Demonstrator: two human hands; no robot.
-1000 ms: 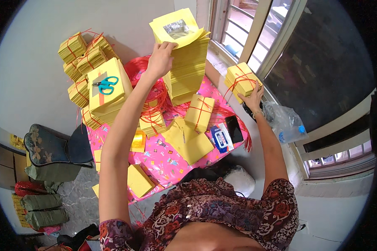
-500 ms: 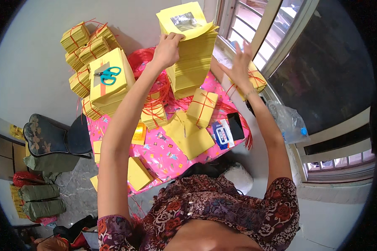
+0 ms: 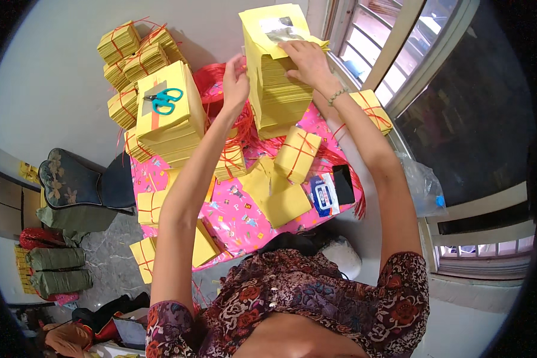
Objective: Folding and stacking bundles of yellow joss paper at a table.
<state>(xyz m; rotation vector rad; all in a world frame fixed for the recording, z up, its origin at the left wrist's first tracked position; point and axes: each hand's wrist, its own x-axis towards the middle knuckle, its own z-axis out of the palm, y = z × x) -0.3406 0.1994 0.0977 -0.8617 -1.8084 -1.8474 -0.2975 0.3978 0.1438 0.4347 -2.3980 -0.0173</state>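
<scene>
While printed packet [image 3: 324, 196] lies toward four, yellow stack [image 3: 285, 92] stands, long axis upright, at twelve o'clock; left hand [image 3: 236, 83] released, right hand [image 3: 309, 63] atop, grip unclear.

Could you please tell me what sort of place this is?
Perhaps a small workroom in a home: a tall yellow stack, string-tied yellow bundles and a pink patterned tablecloth suggest this.

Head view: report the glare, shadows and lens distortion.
Head view, upper right: daylight washes out parts of the window; head view, top: the shiny patch on the tall yellow stack catches bright reflections; head view, upper left: soft shadow on the wall beside the tied bundles; head view, rim: straight edges curve, corners go black.
</scene>
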